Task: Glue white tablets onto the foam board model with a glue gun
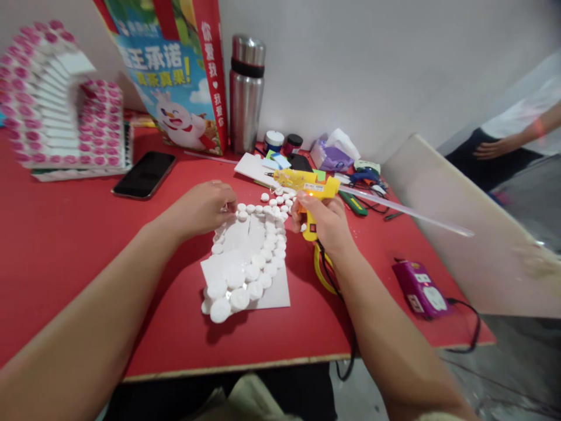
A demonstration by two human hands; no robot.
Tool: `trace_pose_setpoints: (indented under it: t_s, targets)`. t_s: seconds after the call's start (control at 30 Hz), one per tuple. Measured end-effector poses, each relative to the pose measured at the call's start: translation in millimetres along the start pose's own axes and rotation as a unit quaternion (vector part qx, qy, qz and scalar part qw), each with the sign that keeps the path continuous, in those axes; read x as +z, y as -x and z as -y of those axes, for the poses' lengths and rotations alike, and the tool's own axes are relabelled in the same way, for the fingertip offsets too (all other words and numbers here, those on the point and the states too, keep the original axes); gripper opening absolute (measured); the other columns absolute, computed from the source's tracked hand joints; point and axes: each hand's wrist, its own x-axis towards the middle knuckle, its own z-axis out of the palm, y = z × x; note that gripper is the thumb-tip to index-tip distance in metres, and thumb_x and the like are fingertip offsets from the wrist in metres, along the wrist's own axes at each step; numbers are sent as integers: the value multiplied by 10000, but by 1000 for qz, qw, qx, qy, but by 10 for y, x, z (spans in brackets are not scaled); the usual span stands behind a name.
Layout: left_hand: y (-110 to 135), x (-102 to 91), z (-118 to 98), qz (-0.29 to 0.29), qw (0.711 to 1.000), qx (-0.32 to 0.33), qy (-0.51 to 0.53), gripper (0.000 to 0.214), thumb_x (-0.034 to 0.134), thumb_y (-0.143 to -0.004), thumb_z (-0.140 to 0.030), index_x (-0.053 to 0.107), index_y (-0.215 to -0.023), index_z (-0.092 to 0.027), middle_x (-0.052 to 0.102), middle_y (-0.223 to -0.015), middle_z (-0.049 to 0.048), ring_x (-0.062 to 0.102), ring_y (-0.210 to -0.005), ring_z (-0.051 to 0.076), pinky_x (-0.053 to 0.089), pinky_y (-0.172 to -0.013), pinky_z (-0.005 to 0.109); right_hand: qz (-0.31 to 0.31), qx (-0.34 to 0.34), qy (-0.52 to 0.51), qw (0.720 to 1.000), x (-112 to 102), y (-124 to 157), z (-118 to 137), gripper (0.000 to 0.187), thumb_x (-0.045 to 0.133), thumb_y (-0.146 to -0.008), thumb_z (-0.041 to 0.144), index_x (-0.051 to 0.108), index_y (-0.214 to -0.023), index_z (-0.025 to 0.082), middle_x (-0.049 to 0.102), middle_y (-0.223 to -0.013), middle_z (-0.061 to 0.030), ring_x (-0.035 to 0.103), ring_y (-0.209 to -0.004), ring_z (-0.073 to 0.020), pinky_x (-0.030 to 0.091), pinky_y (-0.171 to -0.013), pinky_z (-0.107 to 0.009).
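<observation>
My right hand is wrapped round the handle of a yellow hot glue gun, its nozzle pointing left and a long clear glue stick sticking out behind. Below and left of the nozzle lies a white board piece edged with rows of round white discs. My left hand is at the far left edge of this piece, fingers curled and pinched beside the discs. Whatever is between those fingertips is hidden. Several loose white discs lie just beyond the piece.
A phone, a pink-and-white disc-covered model, a printed bag and a steel flask stand at the back left. A green cutter and purple power socket are right. A person stands beyond a panel.
</observation>
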Motion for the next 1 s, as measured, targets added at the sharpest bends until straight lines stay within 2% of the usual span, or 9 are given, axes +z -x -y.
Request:
trace_pose_setpoints:
  t_s: [0.2, 0.43, 0.73, 1.0]
  targets:
    - [14, -35, 52, 13, 999, 27, 27, 181, 618, -868, -357, 675, -847, -186, 685, -902, 74, 619, -915, 243, 433, -830, 345, -4, -2, -6, 1000, 12, 11, 38, 423, 735, -809, 538, 630, -603, 184, 572, -494, 14, 547, -405, -116, 416, -437, -253]
    - [71, -97, 43, 10, 999, 9, 37, 236, 612, -871, -387, 674, -982, -189, 692, -992, 81, 615, -985, 255, 438, -863, 343, 1, -8, 10, 1000, 3, 11, 37, 445, 712, -830, 547, 623, -585, 186, 575, -483, 10, 543, -411, -112, 415, -447, -249]
    - [28, -37, -22, -6, 998, 61, 2, 214, 545, -890, -315, 691, -866, -159, 667, -841, 105, 581, -837, 261, 410, -781, 376, 0, -11, -1, 1000, 0, 6, 13, 417, 716, -836, 529, 625, -606, 194, 572, -482, 19, 549, -405, -114, 417, -446, -246]
    - [21, -32, -10, 9, 999, 47, 14, 206, 531, -867, -280, 695, -836, -159, 682, -858, 119, 582, -854, 278, 433, -789, 398, 6, -9, -12, 1000, -8, -2, -6, 402, 729, -833, 501, 634, -605, 185, 584, -490, 12, 561, -406, -119, 416, -444, -247]
